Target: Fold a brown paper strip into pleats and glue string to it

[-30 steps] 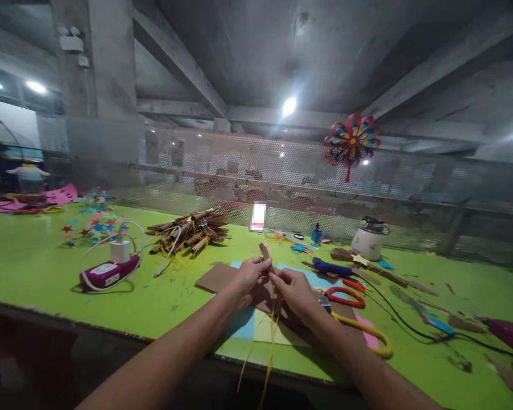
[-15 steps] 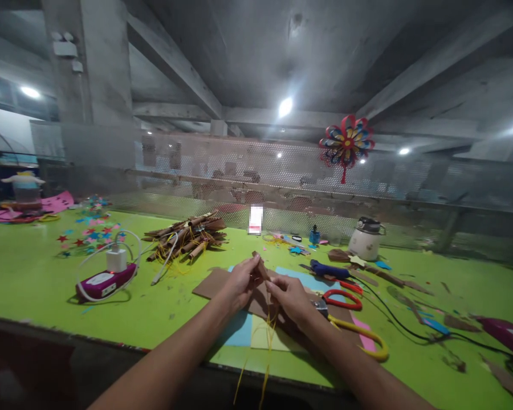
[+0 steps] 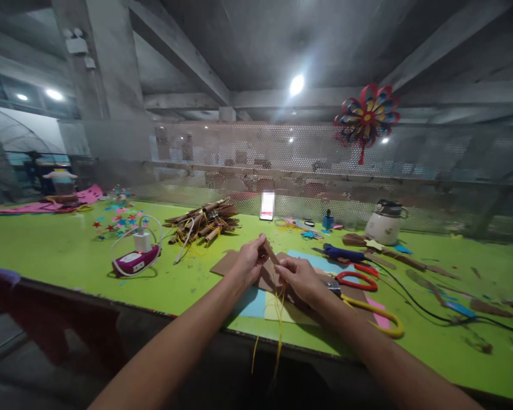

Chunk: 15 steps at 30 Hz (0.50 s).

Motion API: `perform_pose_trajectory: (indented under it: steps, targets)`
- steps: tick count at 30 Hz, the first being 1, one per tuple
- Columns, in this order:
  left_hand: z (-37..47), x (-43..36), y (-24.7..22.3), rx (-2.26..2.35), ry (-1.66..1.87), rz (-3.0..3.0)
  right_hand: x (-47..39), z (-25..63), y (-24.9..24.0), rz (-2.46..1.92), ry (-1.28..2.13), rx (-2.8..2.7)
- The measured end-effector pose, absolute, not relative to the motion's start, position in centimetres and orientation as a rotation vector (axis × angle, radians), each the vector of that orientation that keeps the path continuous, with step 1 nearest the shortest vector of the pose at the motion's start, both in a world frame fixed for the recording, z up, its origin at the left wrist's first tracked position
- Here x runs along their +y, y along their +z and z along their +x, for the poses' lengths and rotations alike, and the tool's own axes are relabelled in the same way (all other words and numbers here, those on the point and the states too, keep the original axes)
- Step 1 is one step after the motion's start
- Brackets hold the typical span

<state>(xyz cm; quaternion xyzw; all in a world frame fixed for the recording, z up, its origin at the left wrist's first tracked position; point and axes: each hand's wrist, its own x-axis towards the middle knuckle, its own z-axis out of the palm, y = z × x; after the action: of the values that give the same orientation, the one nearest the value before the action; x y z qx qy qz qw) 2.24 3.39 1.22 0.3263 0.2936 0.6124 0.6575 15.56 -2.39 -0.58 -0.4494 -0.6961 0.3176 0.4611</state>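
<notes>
Between both hands is a thin roll of brown paper (image 3: pixel 271 250), held tilted just above the table. My left hand (image 3: pixel 251 261) pinches its upper end between thumb and fingers. Lower down, my right hand (image 3: pixel 300 277) grips the same roll near where yellow strings (image 3: pixel 279 324) come off it and dangle past the table's front edge. The right fingers partly hide the lower end. Beneath the hands lie brown paper sheets (image 3: pixel 223 263) over light blue (image 3: pixel 253 303) and pale yellow paper. Scissors with red and yellow handles (image 3: pixel 394 319) rest beside my right forearm.
A blue-handled tool (image 3: pixel 341 253) with a black cord lies right of the hands. Brown paper rolls with yellow string (image 3: pixel 207 222) are heaped behind, left of a propped phone (image 3: pixel 267 206). A purple power strip (image 3: pixel 135 261) sits left; a white jug (image 3: pixel 383 223) stands back right.
The whole view has swung left and slightly down, so the table's things appear further right and higher. Both hands keep their hold on the paper roll, with little other change.
</notes>
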Motion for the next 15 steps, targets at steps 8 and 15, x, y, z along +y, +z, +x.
perform_pose_trajectory:
  steps: [8,15]
  targets:
    - [2.1,3.0,1.5,0.620,1.395,0.839,-3.0,15.9,0.3,-1.146,0.738,-1.806]
    - [3.4,2.0,1.3,0.676,1.301,0.959,-2.3,15.5,0.0,-1.174,0.644,-1.707]
